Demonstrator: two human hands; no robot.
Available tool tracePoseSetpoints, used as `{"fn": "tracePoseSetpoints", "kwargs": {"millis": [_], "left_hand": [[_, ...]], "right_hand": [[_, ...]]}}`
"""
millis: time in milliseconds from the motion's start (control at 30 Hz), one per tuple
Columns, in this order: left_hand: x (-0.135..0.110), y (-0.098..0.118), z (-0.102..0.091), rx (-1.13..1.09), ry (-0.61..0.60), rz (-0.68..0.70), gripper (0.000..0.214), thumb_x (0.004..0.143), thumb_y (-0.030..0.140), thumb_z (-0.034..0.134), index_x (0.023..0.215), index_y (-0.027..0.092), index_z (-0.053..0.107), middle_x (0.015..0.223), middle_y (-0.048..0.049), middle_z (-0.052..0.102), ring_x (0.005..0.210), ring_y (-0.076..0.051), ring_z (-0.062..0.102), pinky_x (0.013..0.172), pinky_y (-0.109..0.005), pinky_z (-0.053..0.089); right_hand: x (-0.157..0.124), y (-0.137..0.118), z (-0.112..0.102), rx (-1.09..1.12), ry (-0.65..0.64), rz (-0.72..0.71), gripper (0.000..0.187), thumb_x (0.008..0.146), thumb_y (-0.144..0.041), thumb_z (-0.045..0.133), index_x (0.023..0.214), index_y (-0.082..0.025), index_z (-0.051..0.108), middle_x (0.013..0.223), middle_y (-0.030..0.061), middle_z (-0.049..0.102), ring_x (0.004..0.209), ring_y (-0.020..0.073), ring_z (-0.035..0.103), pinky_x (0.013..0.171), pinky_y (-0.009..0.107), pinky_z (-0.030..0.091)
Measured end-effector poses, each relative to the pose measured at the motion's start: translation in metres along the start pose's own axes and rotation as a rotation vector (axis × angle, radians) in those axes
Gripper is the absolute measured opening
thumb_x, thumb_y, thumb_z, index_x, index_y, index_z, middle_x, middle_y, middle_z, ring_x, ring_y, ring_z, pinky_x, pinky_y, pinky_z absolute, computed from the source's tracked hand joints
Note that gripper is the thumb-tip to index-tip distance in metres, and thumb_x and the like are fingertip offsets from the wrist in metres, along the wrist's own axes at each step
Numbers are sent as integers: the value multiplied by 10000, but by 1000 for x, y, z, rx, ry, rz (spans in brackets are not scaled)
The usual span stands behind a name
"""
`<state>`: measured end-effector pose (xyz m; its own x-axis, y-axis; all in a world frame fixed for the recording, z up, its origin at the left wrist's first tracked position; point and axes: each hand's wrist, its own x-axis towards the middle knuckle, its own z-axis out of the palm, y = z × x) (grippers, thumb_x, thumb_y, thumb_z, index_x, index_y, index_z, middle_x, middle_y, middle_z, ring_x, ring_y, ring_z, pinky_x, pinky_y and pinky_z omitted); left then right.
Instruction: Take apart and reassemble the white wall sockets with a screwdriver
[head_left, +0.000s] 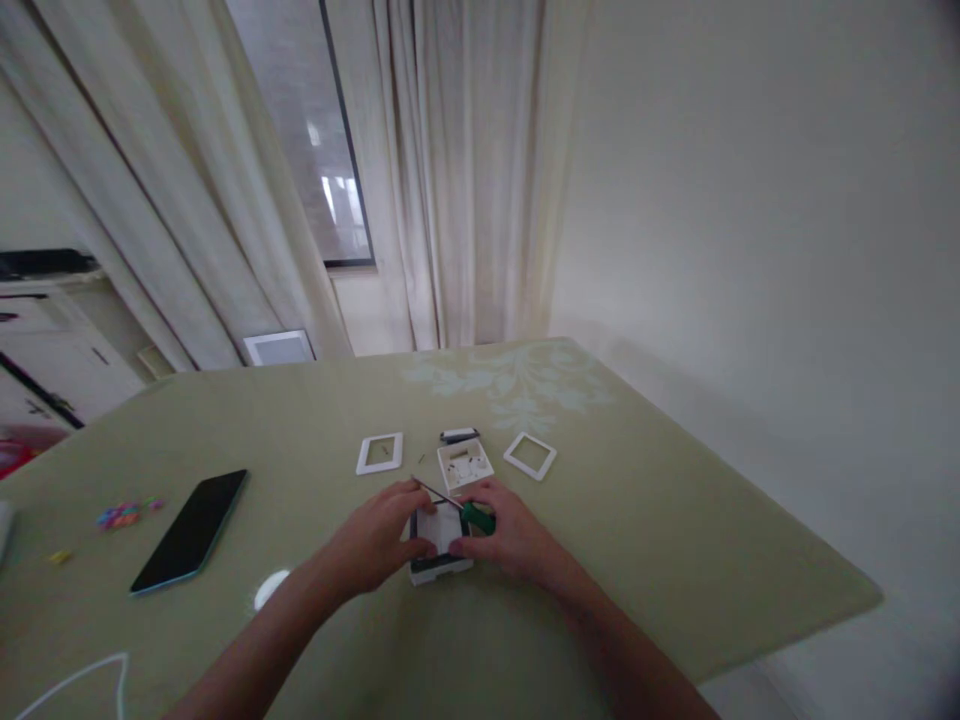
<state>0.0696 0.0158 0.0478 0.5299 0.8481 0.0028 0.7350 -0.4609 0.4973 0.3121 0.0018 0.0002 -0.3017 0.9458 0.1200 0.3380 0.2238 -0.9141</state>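
Observation:
A square unit with a white face and dark edges (pixel 439 526), perhaps a wall switch, lies on the table between my hands. My left hand (pixel 375 540) grips its left side, thumb and fingers along the edge. With my right hand (pixel 514 532) I hold a screwdriver (pixel 478 518) with a green handle, its shaft pointing up and left across the unit. The right fingers also press the unit's right side. Just beyond, a shallow white box (pixel 442 477) holds small loose parts. Two white square frames flank it, the left frame (pixel 363 457) and the right frame (pixel 546 466).
A small dark and white piece (pixel 459 436) lies behind the box. To the left are a black tablet (pixel 191 530), colourful small pieces (pixel 124 515), a white round object (pixel 270 588) and a white cable (pixel 122 675). The green tablecloth's (pixel 675 540) edge slants along the right wall.

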Motion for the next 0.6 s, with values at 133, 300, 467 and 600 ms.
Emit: {"fn": "tracePoseSetpoints", "kwargs": {"millis": [133,300,467,600], "left_hand": [[-9,-12,9,-48,77,51,341,808,293,824,1142,259,765,1222,-82,763,1183,-312,694,1051,-456,536],[4,-49,11,-27,221,17,325,962,449,635,1210,269,742,1229,-74,768,1143,-267,722,986,-401,595],[46,-95,1,151,384,-256,297,925,262,552,1143,188,740,1257,-141,743,1244,-330,668,1131,-516,489],[52,-107,3,215,343,-317,143,879,234,618,956,212,736,1218,-134,735,1212,-333,651,1091,-529,496]], "right_hand": [[-1,-2,1,6,10,22,628,631,-299,968,1213,-214,749,1279,96,682,1215,302,641,1119,461,454],[1,-1,5,8,32,60,704,641,-284,960,1293,-215,702,1303,97,703,1206,296,649,1088,448,469],[6,3,8,-23,123,31,395,740,-297,892,1104,-190,784,1125,73,752,1060,256,687,983,390,498],[9,7,5,2,206,21,277,785,-308,841,1026,-179,793,1021,68,755,979,243,689,910,370,506]]}}
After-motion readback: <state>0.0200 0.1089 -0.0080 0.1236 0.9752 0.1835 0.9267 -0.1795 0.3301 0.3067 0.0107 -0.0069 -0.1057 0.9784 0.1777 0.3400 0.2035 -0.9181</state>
